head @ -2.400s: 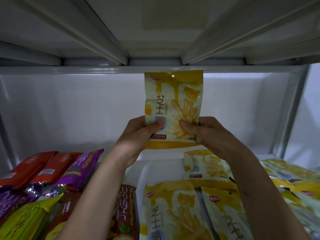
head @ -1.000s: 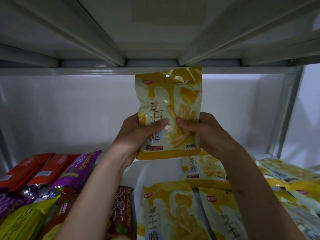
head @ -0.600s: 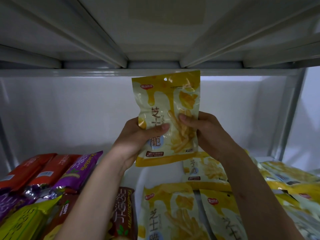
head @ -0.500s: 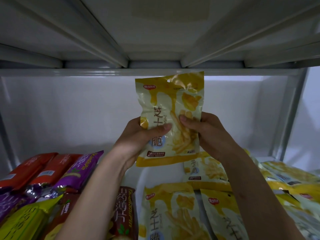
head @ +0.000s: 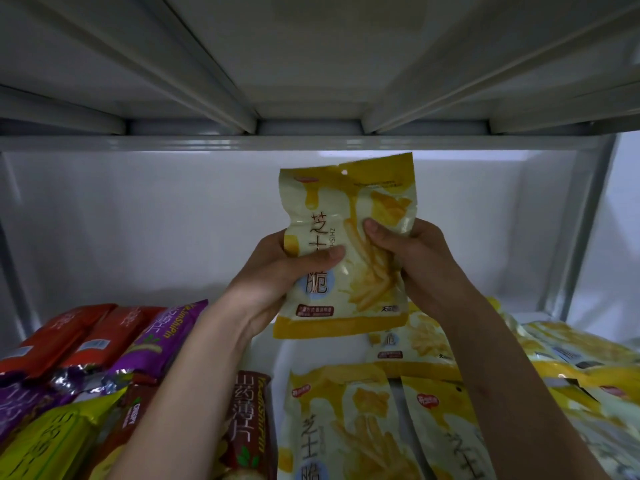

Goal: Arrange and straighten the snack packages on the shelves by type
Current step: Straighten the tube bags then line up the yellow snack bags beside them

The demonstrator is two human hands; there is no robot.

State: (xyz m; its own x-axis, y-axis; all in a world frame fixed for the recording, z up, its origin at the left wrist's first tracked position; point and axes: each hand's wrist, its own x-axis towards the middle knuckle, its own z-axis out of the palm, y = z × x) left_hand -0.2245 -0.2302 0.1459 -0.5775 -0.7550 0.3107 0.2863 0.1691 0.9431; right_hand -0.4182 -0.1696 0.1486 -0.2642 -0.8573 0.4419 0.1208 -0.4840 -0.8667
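In the head view, a yellow snack bag is held upright above the shelf, pinched between the thumb and curled fingers of the left hand and the right hand. It is probably being smoothed before placement; next, it should be laid with the matching yellow bags below. Red and purple packets are stacked to the left, against a white back wall.
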